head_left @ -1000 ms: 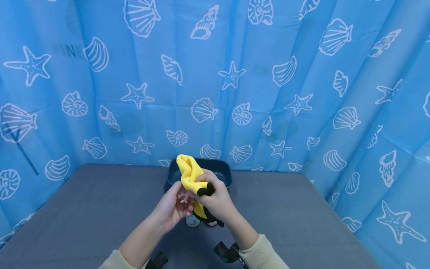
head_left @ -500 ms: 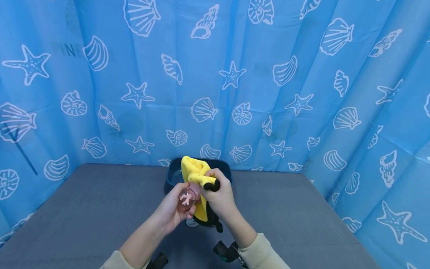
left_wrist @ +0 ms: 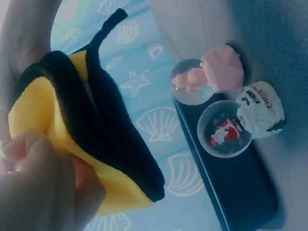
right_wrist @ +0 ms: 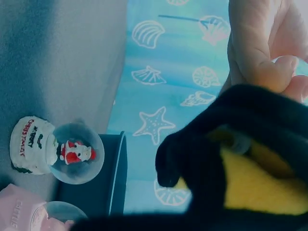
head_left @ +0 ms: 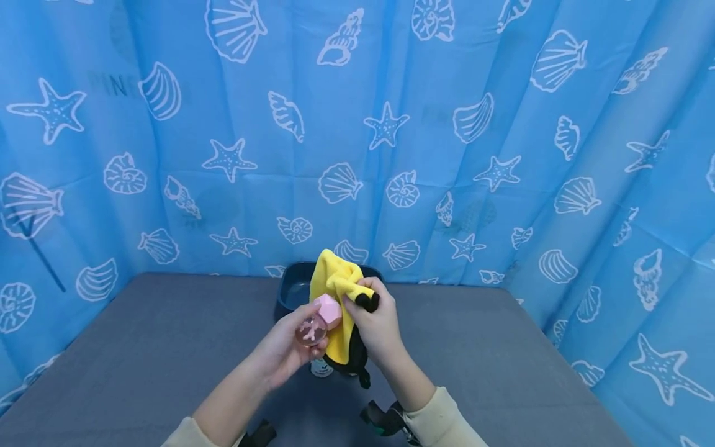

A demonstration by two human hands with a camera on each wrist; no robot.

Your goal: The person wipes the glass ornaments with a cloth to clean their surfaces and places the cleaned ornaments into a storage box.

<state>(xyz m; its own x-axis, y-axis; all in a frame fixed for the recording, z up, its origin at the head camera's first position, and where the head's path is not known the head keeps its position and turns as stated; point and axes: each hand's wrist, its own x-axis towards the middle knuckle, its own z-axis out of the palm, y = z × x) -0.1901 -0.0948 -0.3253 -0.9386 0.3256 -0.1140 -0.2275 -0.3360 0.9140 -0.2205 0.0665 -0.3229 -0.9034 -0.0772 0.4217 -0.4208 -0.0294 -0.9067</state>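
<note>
In the head view my left hand (head_left: 279,351) grips a snow globe with a clear ball (head_left: 311,331), a small pink figure inside and a faceted pink base (head_left: 329,311). My right hand (head_left: 381,324) holds a bunched yellow cloth (head_left: 337,282) with black edging, which hangs behind and beside the base. In the left wrist view the left hand (left_wrist: 43,183) lies against the cloth (left_wrist: 120,192) and mostly hides the held globe. The black edging (right_wrist: 202,168) fills much of the right wrist view, with the left hand (right_wrist: 260,48) above it.
Two more snow globes stand on the grey table (head_left: 184,347) below the hands: one with a pink base (left_wrist: 224,69), one with a white Christmas base (left_wrist: 263,108) and a red-and-white figure. A dark blue basin (head_left: 292,298) stands behind, before a blue shell-print curtain (head_left: 357,155).
The held snow globe has turned so its pink base shows clearly beside the cloth. The right hand and cloth have moved slightly right. The left hand has stayed nearly in place.
</note>
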